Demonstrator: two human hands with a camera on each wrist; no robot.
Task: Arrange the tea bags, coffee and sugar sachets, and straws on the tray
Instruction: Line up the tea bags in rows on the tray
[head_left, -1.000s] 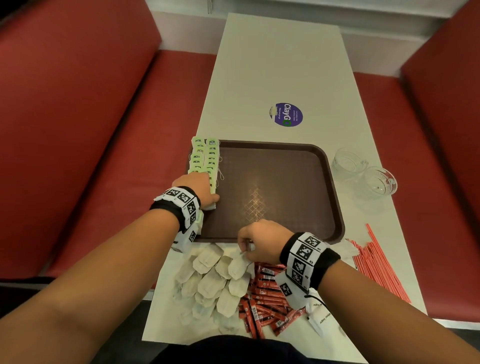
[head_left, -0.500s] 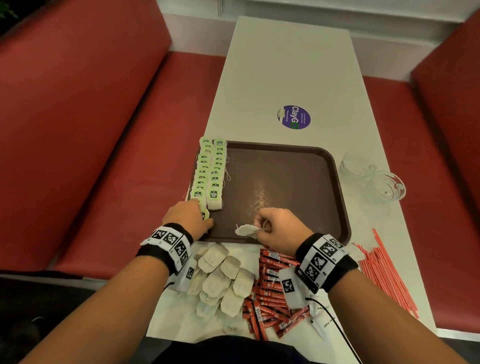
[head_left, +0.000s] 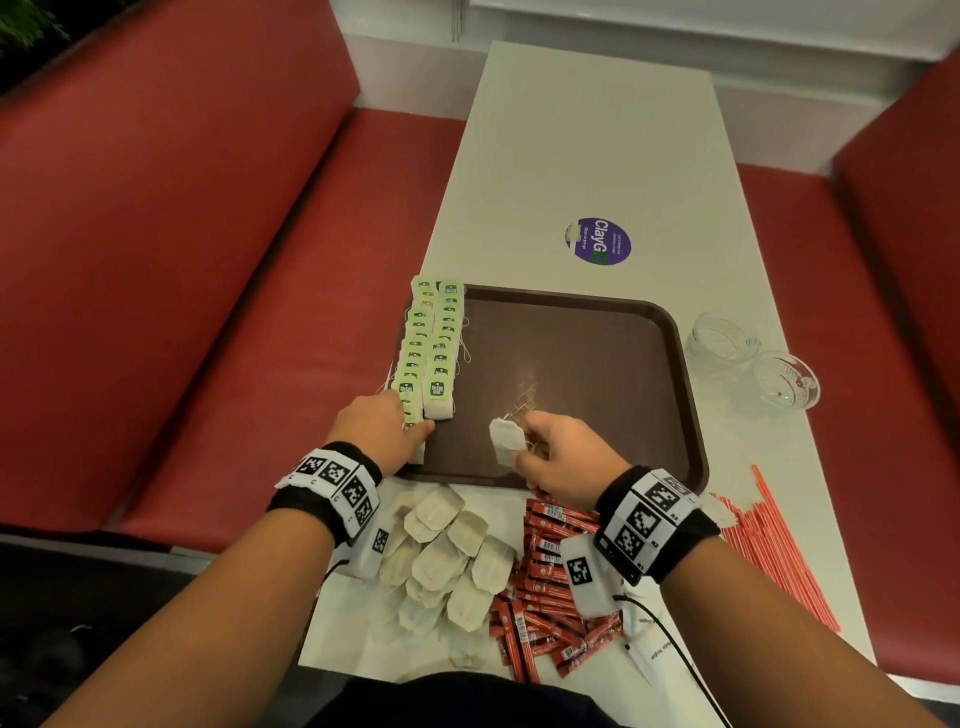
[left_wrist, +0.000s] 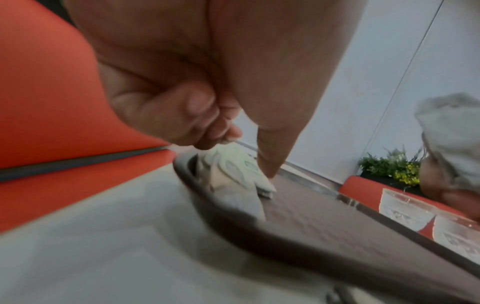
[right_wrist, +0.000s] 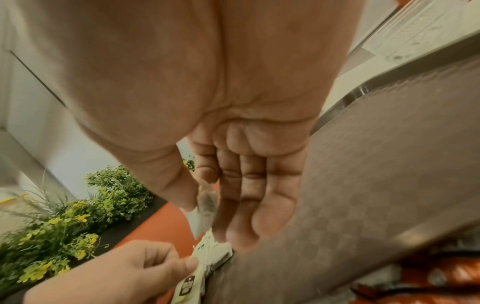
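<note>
Left hand (head_left: 382, 428), fingers curled, is pressing the near end of the green-tagged tea bag rows (head_left: 431, 348) at frame centre-left, having slid back toward the tray (head_left: 680, 364) edge. Right hand (head_left: 558, 449), just right, is now lifting a pinched tea bag (head_left: 506, 439) over the tray, so another bag's prob. joining the rows; sachets (head_left: 550, 587) & straws (head_left: 769, 540) are still waiting lower right.

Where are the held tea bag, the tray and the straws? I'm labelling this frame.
tea bag (head_left: 506, 440): head view, middle of its paper pouch.
tray (head_left: 693, 415): head view, right rim.
straws (head_left: 769, 540): head view, middle of the bundle.
</note>
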